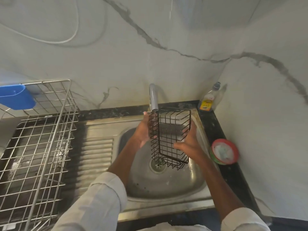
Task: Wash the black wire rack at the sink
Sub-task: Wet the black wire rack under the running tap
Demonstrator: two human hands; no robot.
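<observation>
Over the round basin of the stainless steel sink (166, 185), a black wire rack (170, 137), box-shaped with open grid sides, is held up on end between both hands, clear of the basin floor. Its upper corner sits right under the spout of the curved chrome tap (153, 97); whether water is running cannot be told. Left hand (143, 130): palm against the rack's left side, fingers extended upward along the wires, pressing rather than wrapping. Right hand (188, 142): on the rack's right side, thumb out toward the front of the grid, fingers curled round the far edge wires, gripping. Round metal drain strainer (157, 165) shows just below the rack's lower end. Ribbed draining board to the left of the basin. Further left, a large silver wire dish basket (38, 147) with a blue plastic holder (16, 97) hung on its rear corner. Clear dish-soap bottle with grey cap (208, 100) in the back right corner of the dark counter. Red-rimmed round tub (224, 151) of pale cleaning paste on the counter right of the sink.
</observation>
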